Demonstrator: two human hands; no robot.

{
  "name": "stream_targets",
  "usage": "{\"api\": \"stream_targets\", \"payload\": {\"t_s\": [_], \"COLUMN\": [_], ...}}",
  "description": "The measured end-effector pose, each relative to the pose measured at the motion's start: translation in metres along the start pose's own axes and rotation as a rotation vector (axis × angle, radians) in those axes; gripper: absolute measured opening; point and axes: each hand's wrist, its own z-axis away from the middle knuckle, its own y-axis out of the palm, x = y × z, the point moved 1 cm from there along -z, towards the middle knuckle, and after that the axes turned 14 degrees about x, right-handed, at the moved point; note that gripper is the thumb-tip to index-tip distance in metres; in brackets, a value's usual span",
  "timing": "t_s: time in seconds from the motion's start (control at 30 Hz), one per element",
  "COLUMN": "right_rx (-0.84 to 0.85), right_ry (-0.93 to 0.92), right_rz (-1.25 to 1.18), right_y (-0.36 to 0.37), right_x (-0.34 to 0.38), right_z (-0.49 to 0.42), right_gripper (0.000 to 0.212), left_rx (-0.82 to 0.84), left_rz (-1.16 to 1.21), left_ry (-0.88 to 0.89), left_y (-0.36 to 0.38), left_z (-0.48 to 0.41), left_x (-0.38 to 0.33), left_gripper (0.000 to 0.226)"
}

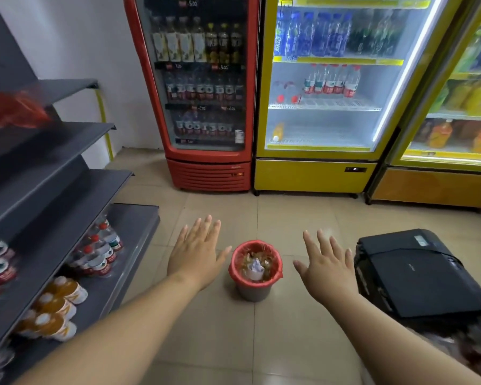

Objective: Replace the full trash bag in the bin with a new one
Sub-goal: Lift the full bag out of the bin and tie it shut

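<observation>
Shop floor [206,343], lined bin [254,290] between spread-fingered empty hands, left hand [196,254], right hand [326,269], black case [417,276] beside

Red drinks fridge [203,93] | shelf price tags read 5.00 top, 7.00 and 5.00 middle, 2.00 and 2.00 lower | other labels too blurred
</observation>
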Motion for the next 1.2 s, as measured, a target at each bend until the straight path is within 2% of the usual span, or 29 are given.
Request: {"api": "stream_targets", "payload": {"t_s": [0.4, 0.63, 0.8, 1.03, 1.1, 1.2], "right_rx": [0.07, 0.144, 0.212, 0.376, 0.408, 0.452], "right_ry": [-0.129, -0.165, -0.121, -0.009, 0.042, 0.17], "right_rz": [0.009, 0.018, -0.009, -0.162, -0.286, -0.559], "right_y": [-0.007, 0.023, 0.081, 0.204, 0.244, 0.301], "right_x": [-0.02, -0.046, -0.063, -0.089, -0.098, -0.111], "right_z": [-0.192, -0.322, -0.393, -0.472, -0.494, -0.524], "right_gripper": [0.061, 0.059, 0.06, 0.054, 0.052, 0.046], "left_rx": [0.058, 0.081, 0.132, 0.226, 0.259, 0.324], "left_rz": [0.053, 0.085, 0.094, 0.172, 0.251, 0.501], "left_ry": [-0.103, -0.191, -0.253, -0.317, -0.358, -0.453], "left_y": [0.02, 0.068, 0.136, 0.261, 0.297, 0.357], "left_z": [-0.173, -0.283, -0.339, -0.395, -0.41, -0.432], "left_x": [-0.022, -0.025, -0.006, 0.027, 0.039, 0.057], "left_gripper": [0.067, 0.064, 0.062, 0.06, 0.057, 0.054]}}
